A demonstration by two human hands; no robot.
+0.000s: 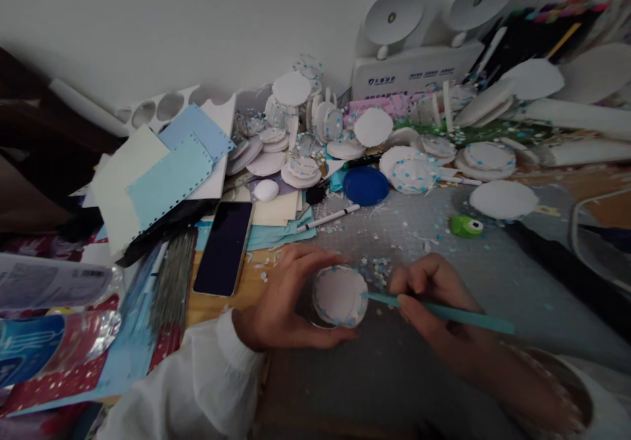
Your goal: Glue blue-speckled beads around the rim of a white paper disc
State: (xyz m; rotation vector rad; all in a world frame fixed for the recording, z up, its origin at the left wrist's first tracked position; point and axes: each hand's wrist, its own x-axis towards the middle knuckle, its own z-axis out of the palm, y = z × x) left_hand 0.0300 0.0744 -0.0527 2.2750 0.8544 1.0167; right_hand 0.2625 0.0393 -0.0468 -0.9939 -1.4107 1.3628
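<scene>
My left hand (pixel 286 298) holds a small white round disc (pixel 339 295) over the grey mat, fingers curled around its rim; blue and white dots line the disc's edge. My right hand (pixel 436 295) grips a thin teal stick (pixel 453 315) like a pen, its tip touching the disc's right edge. Both wrists wear white sleeves.
A dark phone (pixel 224 246) lies left of my hands on the wooden table. Behind are a blue lid (pixel 365 185), a white pen (pixel 328 218), a green frog-shaped punch (pixel 466 226), piles of white discs (pixel 486 157), blue and cream paper sheets (pixel 167 177), and paper confetti scattered on the mat.
</scene>
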